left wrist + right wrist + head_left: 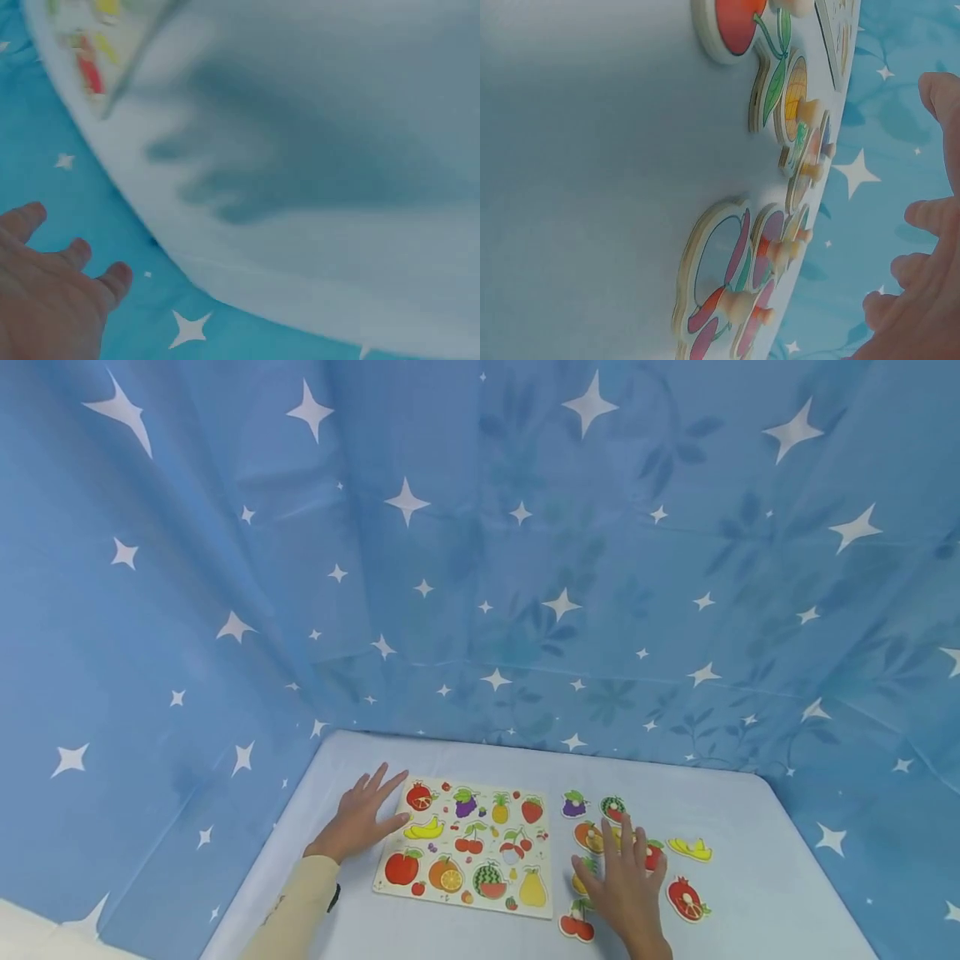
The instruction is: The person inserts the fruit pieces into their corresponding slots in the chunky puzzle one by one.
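Observation:
A flat fruit puzzle board [442, 897] lies on the white table. My left hand [358, 820] is spread at the board's left edge, thumb tip over its border; contact cannot be told. In the left wrist view its fingers [116, 281] are apart and hold nothing. My right hand [628, 887] hovers spread over loose knobbed pieces, partly covering some. Around it lie a grape piece [574, 806], a watermelon piece [612, 808], an orange piece [587, 837], a cherry piece [577, 926], a banana piece [692, 849] and a pomegranate piece [686, 900].
The white tabletop [757, 877] has rounded far corners. A blue curtain [480, 568] with white stars hangs behind and beside it. Wooden knobs stand up from the loose pieces, such as the pineapple piece [791, 97] in the right wrist view.

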Motion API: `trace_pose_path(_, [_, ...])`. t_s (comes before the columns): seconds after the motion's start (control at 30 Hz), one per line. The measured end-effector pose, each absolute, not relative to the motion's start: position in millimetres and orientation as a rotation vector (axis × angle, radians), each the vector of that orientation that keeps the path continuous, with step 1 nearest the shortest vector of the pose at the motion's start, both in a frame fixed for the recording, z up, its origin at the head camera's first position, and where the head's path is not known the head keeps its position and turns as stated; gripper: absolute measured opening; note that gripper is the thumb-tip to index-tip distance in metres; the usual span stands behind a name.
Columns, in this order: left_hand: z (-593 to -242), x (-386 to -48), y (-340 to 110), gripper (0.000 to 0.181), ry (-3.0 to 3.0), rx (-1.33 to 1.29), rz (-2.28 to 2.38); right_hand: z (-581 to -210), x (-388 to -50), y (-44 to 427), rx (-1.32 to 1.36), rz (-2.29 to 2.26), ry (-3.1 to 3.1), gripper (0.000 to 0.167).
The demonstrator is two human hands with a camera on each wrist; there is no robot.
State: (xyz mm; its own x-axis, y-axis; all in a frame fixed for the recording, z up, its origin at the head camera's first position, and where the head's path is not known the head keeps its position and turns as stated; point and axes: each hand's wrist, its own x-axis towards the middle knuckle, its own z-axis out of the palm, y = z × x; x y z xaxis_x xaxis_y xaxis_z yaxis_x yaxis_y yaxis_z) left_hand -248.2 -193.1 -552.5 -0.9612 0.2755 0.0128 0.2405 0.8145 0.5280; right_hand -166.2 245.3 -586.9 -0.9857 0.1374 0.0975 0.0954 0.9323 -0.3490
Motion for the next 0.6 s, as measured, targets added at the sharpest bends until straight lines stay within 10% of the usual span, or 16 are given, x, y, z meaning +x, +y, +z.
trace_pose_path(0.6, [-575.6,-257.3,-211.0,0.069,2.798,0.256,0.483,-587.2,-155.3,264.1,-0.175,0.561,-2.989,0.089])
